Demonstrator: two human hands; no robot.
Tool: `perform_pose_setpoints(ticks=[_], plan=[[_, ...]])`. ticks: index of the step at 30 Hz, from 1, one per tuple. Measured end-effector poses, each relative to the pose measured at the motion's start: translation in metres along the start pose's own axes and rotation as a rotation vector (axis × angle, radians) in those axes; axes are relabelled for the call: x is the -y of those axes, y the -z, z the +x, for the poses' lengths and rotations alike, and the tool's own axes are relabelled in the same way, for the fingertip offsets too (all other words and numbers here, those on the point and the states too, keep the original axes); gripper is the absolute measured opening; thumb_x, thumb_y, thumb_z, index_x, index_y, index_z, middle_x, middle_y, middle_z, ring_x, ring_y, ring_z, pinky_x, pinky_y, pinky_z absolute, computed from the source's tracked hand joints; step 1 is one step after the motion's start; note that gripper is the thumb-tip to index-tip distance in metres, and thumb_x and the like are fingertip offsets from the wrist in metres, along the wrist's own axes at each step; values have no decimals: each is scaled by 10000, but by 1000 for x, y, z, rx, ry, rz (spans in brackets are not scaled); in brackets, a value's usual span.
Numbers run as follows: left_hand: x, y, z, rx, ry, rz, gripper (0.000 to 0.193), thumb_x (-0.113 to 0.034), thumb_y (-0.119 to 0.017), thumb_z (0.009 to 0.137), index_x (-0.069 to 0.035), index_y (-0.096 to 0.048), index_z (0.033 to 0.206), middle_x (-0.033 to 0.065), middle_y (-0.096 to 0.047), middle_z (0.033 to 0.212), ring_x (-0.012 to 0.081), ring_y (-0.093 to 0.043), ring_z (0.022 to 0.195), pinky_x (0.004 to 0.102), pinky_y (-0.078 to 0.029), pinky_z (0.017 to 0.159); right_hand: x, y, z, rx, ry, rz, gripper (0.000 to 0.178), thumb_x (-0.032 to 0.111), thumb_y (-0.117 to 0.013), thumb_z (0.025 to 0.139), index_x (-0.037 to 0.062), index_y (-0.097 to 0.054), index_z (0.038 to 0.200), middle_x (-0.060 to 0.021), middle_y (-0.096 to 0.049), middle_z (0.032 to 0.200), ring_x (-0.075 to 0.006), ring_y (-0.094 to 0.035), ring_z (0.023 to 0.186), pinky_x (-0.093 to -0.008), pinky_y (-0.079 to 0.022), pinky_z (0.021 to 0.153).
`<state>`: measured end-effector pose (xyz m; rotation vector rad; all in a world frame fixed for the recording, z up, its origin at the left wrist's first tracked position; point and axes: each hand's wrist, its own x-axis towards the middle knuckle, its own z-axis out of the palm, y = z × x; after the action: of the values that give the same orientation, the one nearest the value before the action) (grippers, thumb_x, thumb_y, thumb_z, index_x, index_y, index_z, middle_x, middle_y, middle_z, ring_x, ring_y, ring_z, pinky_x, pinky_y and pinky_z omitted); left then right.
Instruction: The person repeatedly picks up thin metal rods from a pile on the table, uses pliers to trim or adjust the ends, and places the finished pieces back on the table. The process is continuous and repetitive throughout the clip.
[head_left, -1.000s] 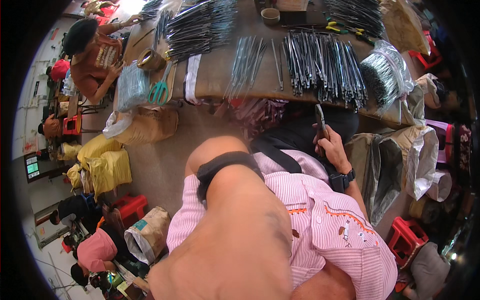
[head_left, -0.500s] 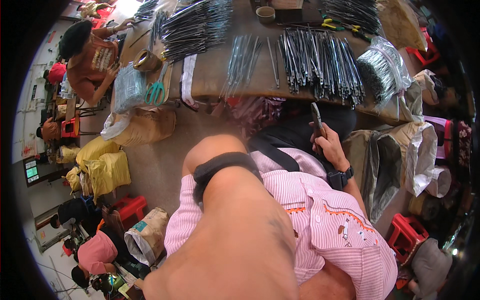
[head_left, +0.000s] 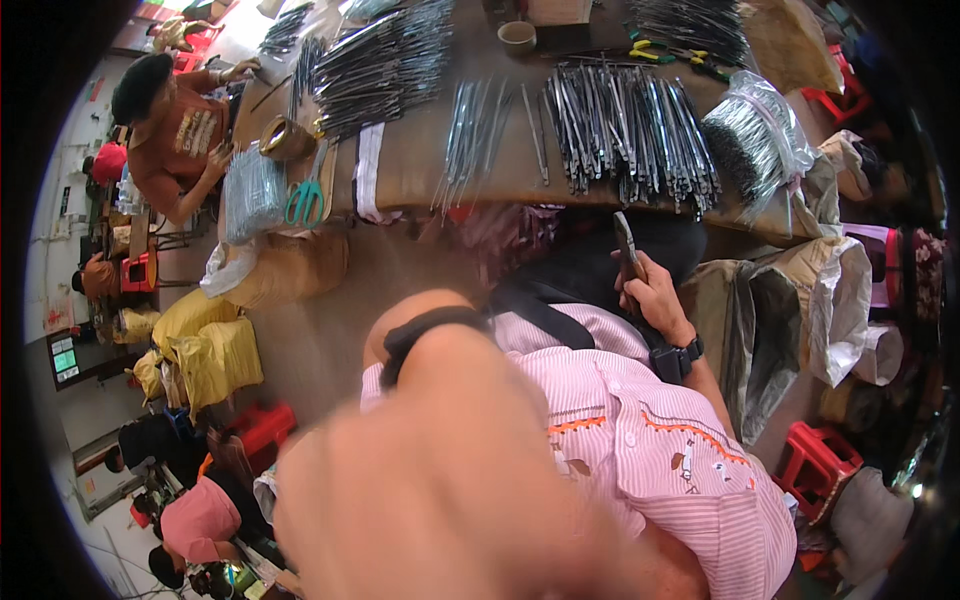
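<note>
My left hand [head_left: 420,490] is raised close in front of me, large and blurred by motion. Its fingers do not show clearly, and the wrist wears a dark band [head_left: 435,325]. Above my lap, my right hand [head_left: 652,295] is closed on a slim dark object with a greyish upper end [head_left: 626,240], whose exact kind is unclear. A black watch [head_left: 676,358] is on that wrist. Beyond the hand, at the table's near edge, lies a wide row of thin dark metal strips [head_left: 630,135]. Fewer, lighter strips [head_left: 472,140] lie to its left.
On the table [head_left: 400,170] are a big strip pile [head_left: 385,70], a plastic-wrapped bundle [head_left: 758,140], teal-handled scissors [head_left: 305,200], yellow-handled pliers [head_left: 650,52] and a tape roll [head_left: 286,138]. Open sacks [head_left: 830,310] stand at right. A person in a brown shirt [head_left: 180,140] sits at far left.
My left hand has come further into view, nearer and more blurred, covering more of the lower middle. The right hand still grips the slim dark object. The whole view has shifted slightly.
</note>
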<state>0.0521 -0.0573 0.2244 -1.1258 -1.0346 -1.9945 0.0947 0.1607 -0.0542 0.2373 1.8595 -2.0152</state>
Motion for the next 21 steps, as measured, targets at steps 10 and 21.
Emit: perform_pose_setpoints(ticks=[10,21], plan=[[189,141,-169,396,935,1333,325,-289,-686,782,15,-604,865,180,-629,830,383,-600,791,434,-477,693,9,20,-18,-35,-7,208,243,32,-480,756,1,-526,992,-71,-583,770,-139,-566,592,-259,-465,540],[202,136,-183,634,1026,1391,387,-209,-700,717,11,-608,1021,184,-670,935,381,-632,905,446,-499,777,3,143,-23,-507,370,918,252,118,-436,832,15,-509,1050,-104,-564,873,-201,-544,724,-334,-464,605]])
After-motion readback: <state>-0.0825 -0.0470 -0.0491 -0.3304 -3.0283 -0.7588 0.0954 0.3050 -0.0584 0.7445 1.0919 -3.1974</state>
